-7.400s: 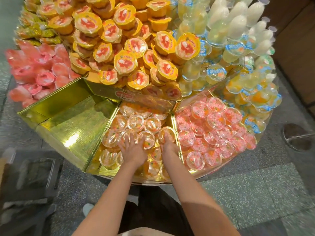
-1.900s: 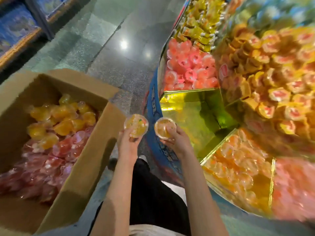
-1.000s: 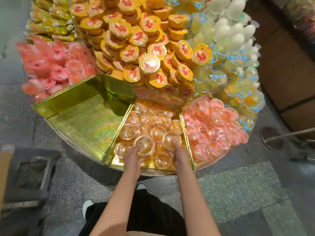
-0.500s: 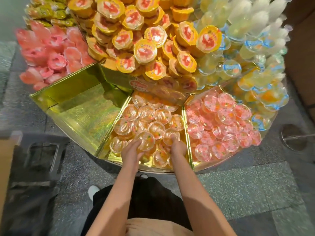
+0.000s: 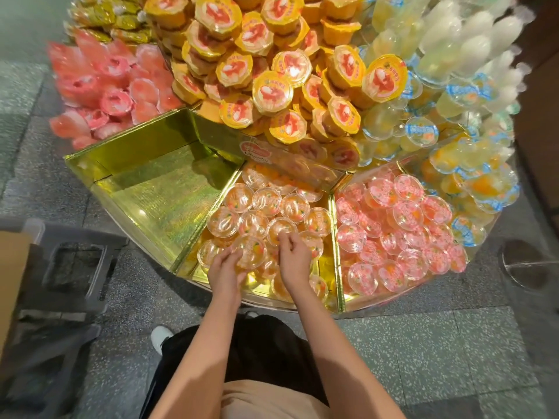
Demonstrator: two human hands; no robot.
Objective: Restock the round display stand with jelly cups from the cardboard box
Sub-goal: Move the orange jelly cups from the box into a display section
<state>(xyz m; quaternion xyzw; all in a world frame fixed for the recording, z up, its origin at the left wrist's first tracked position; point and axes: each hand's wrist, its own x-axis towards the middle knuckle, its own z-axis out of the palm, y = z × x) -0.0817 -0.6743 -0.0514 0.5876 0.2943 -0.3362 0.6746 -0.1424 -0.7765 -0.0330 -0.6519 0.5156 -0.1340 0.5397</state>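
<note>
Gold foil lines the round display stand point(image 5: 99, 167), whose left bay lies bare beside my half-filled orange bay point(image 5: 208, 275). Since a moment ago, my right hand point(image 5: 295, 257) has let go, fingers loosely curled over its placed cup point(image 5: 281, 229), while my left hand point(image 5: 223, 272) still pinches an orange jelly cup point(image 5: 249, 251), so another box trip looms. Pink cups point(image 5: 393, 237) crowd the right bay; the cardboard box point(image 5: 10, 276) barely shows at left.

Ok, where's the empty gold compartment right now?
In the head view the empty gold compartment sits lower left on the stand, directly left of the orange jelly cups and below the pink packs.
</note>
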